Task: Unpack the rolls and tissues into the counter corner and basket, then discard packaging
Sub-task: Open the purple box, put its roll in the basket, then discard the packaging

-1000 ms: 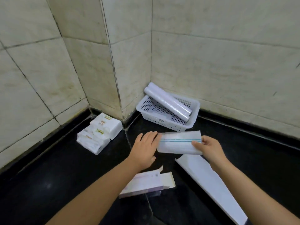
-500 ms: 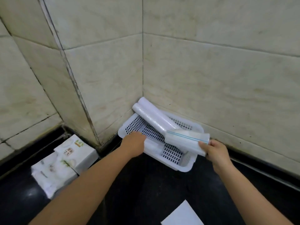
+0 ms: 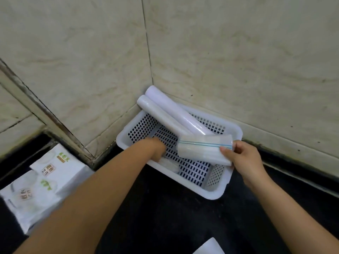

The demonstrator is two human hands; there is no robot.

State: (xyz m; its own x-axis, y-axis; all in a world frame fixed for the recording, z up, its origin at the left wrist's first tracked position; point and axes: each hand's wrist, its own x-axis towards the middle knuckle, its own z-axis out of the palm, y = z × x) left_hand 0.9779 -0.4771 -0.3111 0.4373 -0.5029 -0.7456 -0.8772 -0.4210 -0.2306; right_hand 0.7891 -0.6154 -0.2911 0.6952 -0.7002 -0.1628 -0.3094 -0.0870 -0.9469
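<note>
A white perforated basket (image 3: pixel 217 195) sits in the corner of the black counter. Two long white rolls (image 3: pixel 170 114) lie side by side in it, their far ends propped on its back-left rim against the wall. My right hand (image 3: pixel 245 159) holds a short clear roll with a thin blue line (image 3: pixel 201 150) by its right end, level over the middle of the basket. My left hand (image 3: pixel 158 148) reaches over the near rim into the basket, and its fingers are hidden. Something pale and blurred lies just under it.
Two white tissue packs (image 3: pixel 55 167) with green print lie on the counter at the left, by the wall's jutting corner. A corner of white packaging (image 3: pixel 210 247) shows at the bottom edge. Tiled walls close in behind and to the left.
My view has moved closer to the corner. My left hand went from the roll to the basket's rim, then inside. My right hand carried the short roll over the basket.
</note>
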